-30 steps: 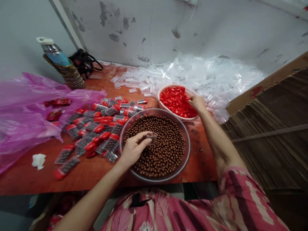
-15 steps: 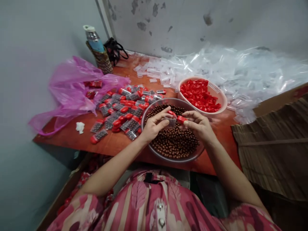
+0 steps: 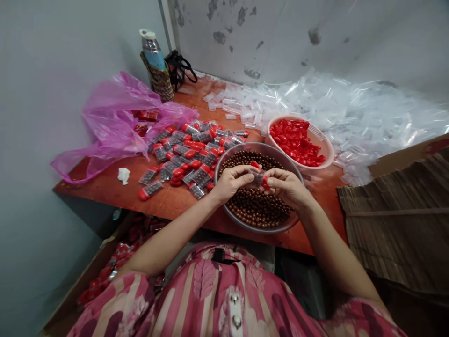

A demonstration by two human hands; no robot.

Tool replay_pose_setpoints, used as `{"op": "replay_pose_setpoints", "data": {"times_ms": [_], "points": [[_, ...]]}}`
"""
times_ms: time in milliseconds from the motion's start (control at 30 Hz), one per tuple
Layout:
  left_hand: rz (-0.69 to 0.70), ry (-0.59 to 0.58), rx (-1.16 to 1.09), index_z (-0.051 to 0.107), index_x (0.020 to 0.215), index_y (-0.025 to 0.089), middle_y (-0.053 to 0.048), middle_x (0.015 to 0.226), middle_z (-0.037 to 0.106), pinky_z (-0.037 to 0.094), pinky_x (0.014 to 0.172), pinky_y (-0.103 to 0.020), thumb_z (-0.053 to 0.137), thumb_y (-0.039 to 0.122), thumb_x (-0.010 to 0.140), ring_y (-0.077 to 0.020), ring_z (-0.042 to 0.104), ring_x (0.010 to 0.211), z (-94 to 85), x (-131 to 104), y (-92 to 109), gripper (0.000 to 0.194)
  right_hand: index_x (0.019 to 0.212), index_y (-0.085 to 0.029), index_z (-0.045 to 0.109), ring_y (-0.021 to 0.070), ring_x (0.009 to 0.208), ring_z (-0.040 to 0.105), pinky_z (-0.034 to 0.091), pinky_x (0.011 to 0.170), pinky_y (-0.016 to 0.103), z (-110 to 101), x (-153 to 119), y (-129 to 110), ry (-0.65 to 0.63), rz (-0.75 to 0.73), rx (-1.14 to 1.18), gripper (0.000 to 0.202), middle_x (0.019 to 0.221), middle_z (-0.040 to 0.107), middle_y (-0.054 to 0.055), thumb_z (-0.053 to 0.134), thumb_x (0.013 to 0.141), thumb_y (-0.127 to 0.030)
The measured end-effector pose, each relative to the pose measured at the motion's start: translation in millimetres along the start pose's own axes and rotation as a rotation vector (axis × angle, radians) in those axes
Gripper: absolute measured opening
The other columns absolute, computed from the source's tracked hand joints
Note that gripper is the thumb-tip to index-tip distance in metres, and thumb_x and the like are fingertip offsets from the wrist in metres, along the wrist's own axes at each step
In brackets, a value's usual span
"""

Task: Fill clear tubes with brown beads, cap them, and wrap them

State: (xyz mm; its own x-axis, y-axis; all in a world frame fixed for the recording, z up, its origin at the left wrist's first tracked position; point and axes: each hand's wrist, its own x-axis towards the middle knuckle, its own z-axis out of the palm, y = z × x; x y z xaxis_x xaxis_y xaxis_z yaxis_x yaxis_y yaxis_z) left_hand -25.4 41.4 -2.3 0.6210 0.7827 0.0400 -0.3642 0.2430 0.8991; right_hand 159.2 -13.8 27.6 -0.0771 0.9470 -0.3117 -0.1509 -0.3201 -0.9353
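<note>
My left hand (image 3: 232, 183) grips a small clear container (image 3: 256, 179) above a steel bowl (image 3: 229, 220) of brown beads (image 3: 259, 210). A red piece shows at the container's upper edge by my left fingers. My right hand (image 3: 288, 187) pinches a red cap (image 3: 265, 182) against the container's right end. To the left of the bowl lies a pile of clear containers with red ends and dark beads inside (image 3: 201, 175). Behind the bowl on the right stands a pink basket (image 3: 329, 152) holding red caps (image 3: 294, 142).
Clear empty containers (image 3: 351, 112) are heaped along the back wall. A pink plastic bag (image 3: 108, 121), a flask (image 3: 154, 58) in a woven holder and a white scrap (image 3: 123, 175) are at the left. Brown corrugated sheets (image 3: 396, 220) stand at the right. Below left is a box of red items (image 3: 108, 269).
My right hand has brought the red cap against the container's end, where a gap showed before. The whole view has shifted slightly.
</note>
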Motion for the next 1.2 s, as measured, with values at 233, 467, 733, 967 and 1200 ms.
{"op": "replay_pose_setpoints", "data": {"times_ms": [233,467,733,967,1200], "points": [[-0.040,0.082,-0.110,0.069,0.093,0.014,-0.009,0.108,0.068,0.057,0.076,-0.038,0.076,0.041,0.063,-0.0249,0.064,0.095,1.3,3,-3,0.041,0.096,-0.022,0.062,0.0189,0.082,0.066,0.054,0.076,0.034,12,-10,3,0.229,-0.542,-0.781,0.020,0.092,0.069,0.005,0.064,0.080,-0.034],[-0.071,0.105,-0.164,0.070,0.090,0.013,-0.009,0.107,0.068,0.058,0.073,-0.037,0.078,0.040,0.060,-0.0245,0.064,0.095,2.2,5,-3,0.040,0.111,-0.018,0.062,0.0220,0.095,0.067,0.052,0.080,0.031,20,-14,16,0.390,-0.854,-1.521,0.026,0.108,0.069,0.012,0.051,0.088,-0.021],[0.051,0.036,0.237,0.069,0.102,0.016,-0.007,0.106,0.069,0.054,0.085,-0.034,0.063,0.040,0.077,-0.0219,0.064,0.096,2.6,2,-9,0.035,0.105,-0.024,0.067,0.0208,0.090,0.067,0.053,0.085,0.035,-2,-15,-13,0.416,-0.660,-0.911,0.024,0.103,0.071,0.005,0.063,0.082,-0.030],[0.181,0.044,0.545,0.071,0.101,0.020,-0.002,0.092,0.073,0.050,0.081,-0.029,0.058,0.036,0.082,-0.0193,0.066,0.085,3.5,2,-11,0.028,0.103,-0.024,0.069,0.0209,0.093,0.067,0.053,0.086,0.036,10,-12,-11,0.253,-0.554,-0.662,0.028,0.103,0.071,0.003,0.070,0.076,-0.032],[0.254,0.041,0.667,0.072,0.100,0.021,-0.003,0.095,0.073,0.048,0.078,-0.027,0.057,0.029,0.083,-0.0182,0.066,0.083,8.4,-3,-3,0.024,0.112,-0.028,0.067,0.0212,0.089,0.067,0.053,0.086,0.037,4,-17,-18,0.190,-0.549,-0.870,0.034,0.102,0.071,0.003,0.069,0.078,-0.031]]}}
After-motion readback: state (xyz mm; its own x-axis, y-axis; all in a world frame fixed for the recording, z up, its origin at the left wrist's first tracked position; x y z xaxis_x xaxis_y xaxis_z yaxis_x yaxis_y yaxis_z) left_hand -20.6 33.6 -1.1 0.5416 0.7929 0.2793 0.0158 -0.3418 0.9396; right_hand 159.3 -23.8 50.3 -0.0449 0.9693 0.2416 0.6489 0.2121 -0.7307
